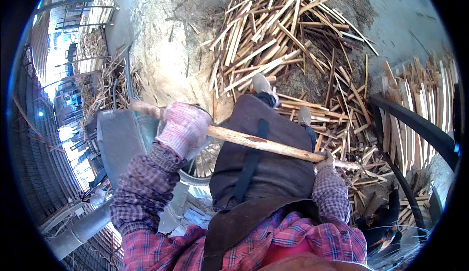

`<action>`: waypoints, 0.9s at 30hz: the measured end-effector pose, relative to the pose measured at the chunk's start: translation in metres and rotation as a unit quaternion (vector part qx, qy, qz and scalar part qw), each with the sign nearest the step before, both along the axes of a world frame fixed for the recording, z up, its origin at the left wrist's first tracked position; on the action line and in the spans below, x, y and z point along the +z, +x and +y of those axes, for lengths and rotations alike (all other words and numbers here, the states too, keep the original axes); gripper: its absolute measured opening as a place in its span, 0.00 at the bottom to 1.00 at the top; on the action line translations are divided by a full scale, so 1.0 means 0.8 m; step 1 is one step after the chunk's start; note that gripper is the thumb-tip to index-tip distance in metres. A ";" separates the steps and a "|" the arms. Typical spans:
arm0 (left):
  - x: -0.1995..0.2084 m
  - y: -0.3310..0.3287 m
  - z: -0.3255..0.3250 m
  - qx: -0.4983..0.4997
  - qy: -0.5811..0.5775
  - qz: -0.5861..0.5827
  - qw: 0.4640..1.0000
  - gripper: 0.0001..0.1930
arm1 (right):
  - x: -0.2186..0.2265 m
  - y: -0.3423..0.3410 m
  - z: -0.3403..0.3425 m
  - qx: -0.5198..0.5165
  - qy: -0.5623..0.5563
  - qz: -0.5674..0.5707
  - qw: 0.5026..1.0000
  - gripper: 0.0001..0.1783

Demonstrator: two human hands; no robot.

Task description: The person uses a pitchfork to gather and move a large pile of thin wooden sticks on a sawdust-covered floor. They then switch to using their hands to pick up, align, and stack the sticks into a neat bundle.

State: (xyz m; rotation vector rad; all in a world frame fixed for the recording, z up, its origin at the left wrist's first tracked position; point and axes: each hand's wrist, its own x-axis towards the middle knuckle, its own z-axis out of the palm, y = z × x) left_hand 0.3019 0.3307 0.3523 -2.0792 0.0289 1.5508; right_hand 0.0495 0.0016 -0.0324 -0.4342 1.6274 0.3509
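Note:
A long wooden pole [264,145] with a pale, patchy surface lies slantwise across the front of my dark apron [283,173]. Near its left end my left hand [184,128], in a white and pink knit glove, is closed around it. Farther along, close to the other end, my right hand [324,160] grips the same pole. The pole's right tip reaches over loose wood strips on the ground, and what is at that tip is hard to make out.
A big heap of wood strips [268,41] lies ahead of my shoes [264,86]. Bundled strips [420,109] stand at the right behind a curved black bar [415,124]. At my left are a grey metal panel [115,144] and a spoked wheel [199,173].

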 end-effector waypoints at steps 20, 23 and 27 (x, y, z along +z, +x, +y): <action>-0.210 0.383 0.501 -0.074 -0.267 -0.022 0.961 0.08 | 0.091 0.299 0.343 0.065 -0.221 -0.056 0.972 0.19; -0.185 0.409 0.615 -0.030 -0.273 -0.023 0.961 0.09 | 0.111 0.392 0.433 0.033 -0.220 -0.110 0.969 0.17; -0.128 0.462 0.720 0.000 -0.253 -0.098 0.963 0.08 | 0.102 0.511 0.530 0.050 -0.228 -0.122 0.965 0.14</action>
